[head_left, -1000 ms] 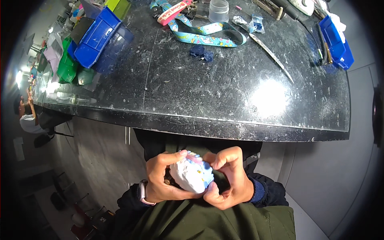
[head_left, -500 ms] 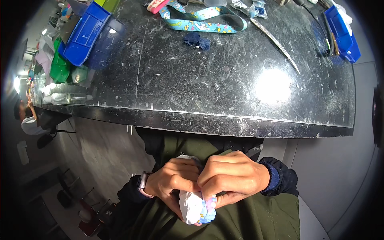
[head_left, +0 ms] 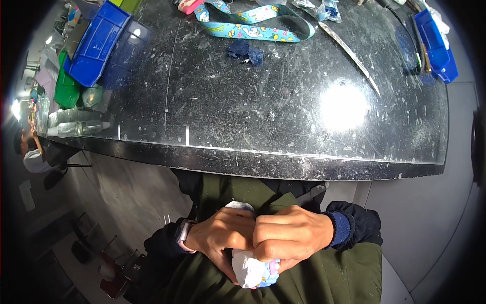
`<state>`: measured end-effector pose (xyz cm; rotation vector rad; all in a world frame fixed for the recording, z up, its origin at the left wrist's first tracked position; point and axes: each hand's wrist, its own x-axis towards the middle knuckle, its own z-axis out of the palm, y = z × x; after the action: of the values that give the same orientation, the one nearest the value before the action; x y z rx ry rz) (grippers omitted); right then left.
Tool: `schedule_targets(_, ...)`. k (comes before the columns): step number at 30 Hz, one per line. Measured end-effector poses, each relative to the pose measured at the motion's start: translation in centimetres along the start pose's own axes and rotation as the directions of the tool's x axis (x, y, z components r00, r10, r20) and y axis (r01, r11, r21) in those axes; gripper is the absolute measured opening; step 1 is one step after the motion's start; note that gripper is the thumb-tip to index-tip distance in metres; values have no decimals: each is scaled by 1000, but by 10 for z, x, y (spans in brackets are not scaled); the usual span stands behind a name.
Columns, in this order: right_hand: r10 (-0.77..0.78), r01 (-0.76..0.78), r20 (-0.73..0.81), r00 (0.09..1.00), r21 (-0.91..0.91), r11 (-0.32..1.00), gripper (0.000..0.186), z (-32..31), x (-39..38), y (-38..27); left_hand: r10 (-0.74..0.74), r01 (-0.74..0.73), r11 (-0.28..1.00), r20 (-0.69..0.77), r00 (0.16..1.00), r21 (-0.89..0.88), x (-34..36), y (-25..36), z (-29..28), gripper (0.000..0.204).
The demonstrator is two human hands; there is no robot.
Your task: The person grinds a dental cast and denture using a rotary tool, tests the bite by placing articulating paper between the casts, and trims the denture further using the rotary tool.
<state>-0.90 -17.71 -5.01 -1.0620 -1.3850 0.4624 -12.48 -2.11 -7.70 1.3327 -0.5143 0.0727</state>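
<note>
Both hands are over my lap, close together below the table's front edge. A small object with a rough white side and a blue, pink and yellow moulded side, perhaps a figurine (head_left: 248,270), is gripped between them. My left hand (head_left: 226,234) wraps its fingers round the white part, thumb pointing down along its side. The bent fingers of my right hand (head_left: 291,237) press on the top and the coloured side. Another white end pokes out beyond the left knuckles. Most of the object's middle is hidden by the fingers.
On the scuffed black table (head_left: 217,111) lie a light-blue patterned lanyard (head_left: 243,31), a crumpled dark-blue scrap (head_left: 245,53) and a thin pointed strip (head_left: 352,55). Blue bins (head_left: 98,45), a green bin (head_left: 67,83) and a clear bottle (head_left: 78,127) stand leftward. Another person (head_left: 36,157) is far left.
The coloured object and both hands sit slightly lower in the picture. My right fingers now cover more of its pink side. The whole view has shifted a little.
</note>
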Motion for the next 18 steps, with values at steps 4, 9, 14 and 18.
schedule_targets(4, 19, -19, 11, 1000, -6, 1000, 25, 0, -2, 1, -60, 60, 998, 46, 997, -7, -3, 0, -3, 57)
schedule_targets(9, 24, -24, 36, 999, -11, 1000, 26, 0, -2, 2, -98, 98, 995, 105, 990, 1, -5, -1, -6, 57)
schedule_targets(14, 78, -78, 46, 996, -8, 997, 25, -8, -3, 4, -38, 34, 998, 64, 997, 53, 4, 4, -9, 61)
schedule_targets(18, 147, -143, -16, 989, 166, 976, 26, -4, -11, 10, 6, -13, 998, 113, 994, 63, -1, -2, -11, 71)
